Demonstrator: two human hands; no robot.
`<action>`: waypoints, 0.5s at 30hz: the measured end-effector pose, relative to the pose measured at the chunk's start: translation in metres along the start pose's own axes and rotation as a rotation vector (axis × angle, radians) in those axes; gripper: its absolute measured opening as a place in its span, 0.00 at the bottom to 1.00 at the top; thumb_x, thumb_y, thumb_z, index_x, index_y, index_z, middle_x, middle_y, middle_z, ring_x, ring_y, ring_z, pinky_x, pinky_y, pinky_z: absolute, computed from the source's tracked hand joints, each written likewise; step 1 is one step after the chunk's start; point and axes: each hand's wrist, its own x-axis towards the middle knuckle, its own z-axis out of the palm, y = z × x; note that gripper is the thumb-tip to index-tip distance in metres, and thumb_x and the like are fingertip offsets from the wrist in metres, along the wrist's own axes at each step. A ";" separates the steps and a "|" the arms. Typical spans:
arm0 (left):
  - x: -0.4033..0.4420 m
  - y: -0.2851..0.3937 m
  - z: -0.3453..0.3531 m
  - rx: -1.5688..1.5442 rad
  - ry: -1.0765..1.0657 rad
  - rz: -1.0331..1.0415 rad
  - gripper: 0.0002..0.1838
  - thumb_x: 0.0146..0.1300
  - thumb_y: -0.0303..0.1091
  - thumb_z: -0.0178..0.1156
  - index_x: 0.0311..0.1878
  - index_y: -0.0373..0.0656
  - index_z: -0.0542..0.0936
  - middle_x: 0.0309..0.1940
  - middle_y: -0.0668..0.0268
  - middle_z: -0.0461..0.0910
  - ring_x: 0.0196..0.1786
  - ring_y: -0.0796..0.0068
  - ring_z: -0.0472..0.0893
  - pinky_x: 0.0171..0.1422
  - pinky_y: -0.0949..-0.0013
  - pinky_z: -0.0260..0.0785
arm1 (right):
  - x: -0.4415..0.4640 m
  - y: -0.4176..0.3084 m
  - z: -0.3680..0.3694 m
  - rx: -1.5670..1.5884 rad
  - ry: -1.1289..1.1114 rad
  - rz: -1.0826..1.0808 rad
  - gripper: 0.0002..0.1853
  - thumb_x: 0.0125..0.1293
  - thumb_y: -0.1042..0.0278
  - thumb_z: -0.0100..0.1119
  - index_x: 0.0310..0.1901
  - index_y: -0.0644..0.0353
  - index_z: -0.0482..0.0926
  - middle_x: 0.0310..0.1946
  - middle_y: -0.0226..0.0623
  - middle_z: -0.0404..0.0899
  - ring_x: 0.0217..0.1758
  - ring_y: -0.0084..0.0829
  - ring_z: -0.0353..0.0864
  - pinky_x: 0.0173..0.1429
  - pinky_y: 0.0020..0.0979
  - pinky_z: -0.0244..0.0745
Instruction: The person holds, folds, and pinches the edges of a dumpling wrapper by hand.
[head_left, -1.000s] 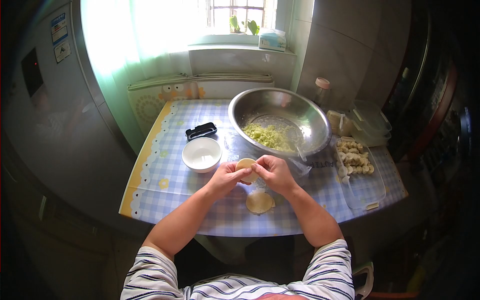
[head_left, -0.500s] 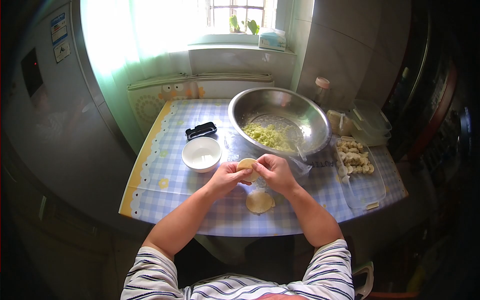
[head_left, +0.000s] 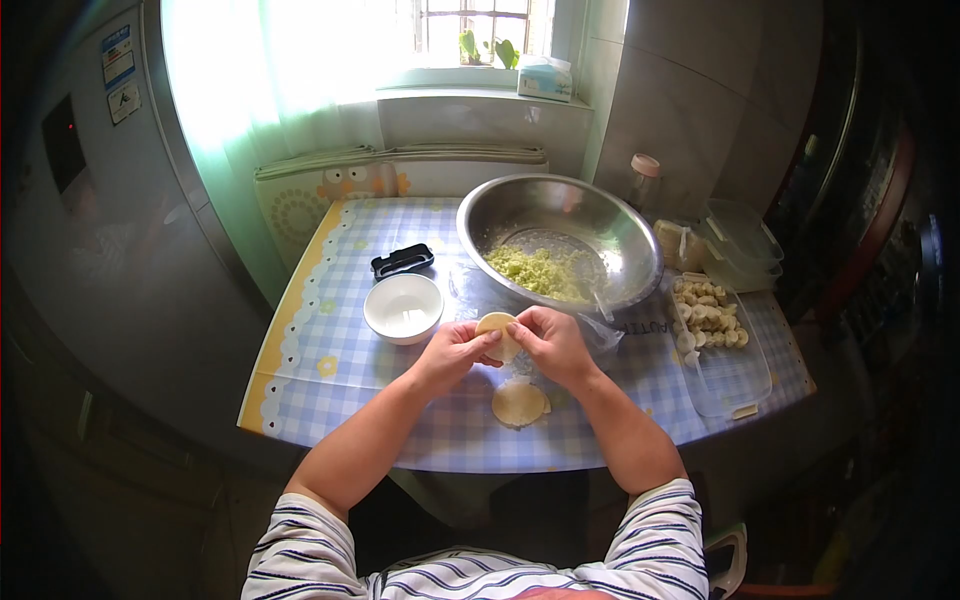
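Note:
Between both hands I hold a round, pale dumpling wrapper (head_left: 495, 323) over the table's middle. My left hand (head_left: 458, 352) pinches its left edge, thumb in front. Its right edge is pinched by my right hand (head_left: 548, 342). Just below, a small stack of dumpling wrappers (head_left: 520, 404) lies on the checked cloth. Behind my hands stands a large steel basin (head_left: 625, 235) with chopped green filling (head_left: 540, 272) and a utensil handle in it. A white bowl (head_left: 403, 302) sits left of my left hand.
At right, a clear plastic container (head_left: 730, 385) holds several shaped dumplings (head_left: 710, 315). Behind it are a lidded box (head_left: 740, 250) and a pink-capped jar (head_left: 645, 178). A black holder (head_left: 402, 261) lies behind the bowl. A plastic bag (head_left: 600, 335) lies by the basin.
The wrapper has turned or shifted slightly between my fingers, and both hands have moved a little. The basin, bowl and container stay where they were.

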 end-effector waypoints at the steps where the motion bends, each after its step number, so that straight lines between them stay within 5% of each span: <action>1: 0.000 0.000 0.000 0.003 0.000 -0.001 0.16 0.66 0.38 0.55 0.48 0.36 0.78 0.40 0.65 0.80 0.41 0.79 0.79 0.45 0.71 0.74 | 0.000 0.000 0.000 -0.002 0.011 -0.004 0.09 0.61 0.67 0.60 0.32 0.66 0.79 0.24 0.30 0.77 0.27 0.16 0.73 0.32 0.21 0.69; 15: -0.001 0.001 0.001 -0.011 -0.008 -0.061 0.17 0.65 0.40 0.56 0.49 0.36 0.77 0.41 0.64 0.80 0.42 0.77 0.79 0.48 0.71 0.74 | 0.000 -0.001 0.002 0.013 0.026 -0.022 0.10 0.60 0.67 0.60 0.31 0.67 0.79 0.23 0.34 0.77 0.25 0.18 0.73 0.30 0.24 0.69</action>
